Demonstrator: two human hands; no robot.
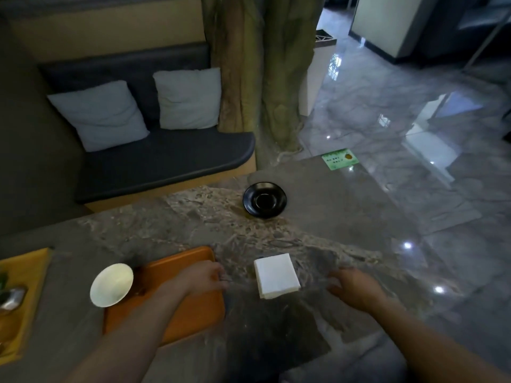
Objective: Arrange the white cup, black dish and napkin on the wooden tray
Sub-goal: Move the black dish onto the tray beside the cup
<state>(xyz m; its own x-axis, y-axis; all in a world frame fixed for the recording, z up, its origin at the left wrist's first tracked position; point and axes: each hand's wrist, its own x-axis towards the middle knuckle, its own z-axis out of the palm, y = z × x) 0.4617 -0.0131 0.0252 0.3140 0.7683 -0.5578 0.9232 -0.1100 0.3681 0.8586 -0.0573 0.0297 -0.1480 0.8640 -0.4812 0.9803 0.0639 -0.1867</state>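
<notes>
An orange-brown wooden tray (193, 313) lies at the near left of the stone table. A white cup (112, 284) stands at the tray's left edge. My left hand (203, 276) rests on the tray's right edge, fingers curled over it. A folded white napkin (276, 275) lies on the table just right of that hand. My right hand (352, 286) hovers low to the napkin's right, fingers apart and holding nothing. The black dish (264, 199) sits alone farther back on the table.
A yellow tray (25, 275) with a metal object sits at the left table edge. A green card (340, 158) lies at the far corner. A bench with two cushions (188, 99) and a tree-like pillar (257, 78) stand behind. The glossy floor drops off to the right.
</notes>
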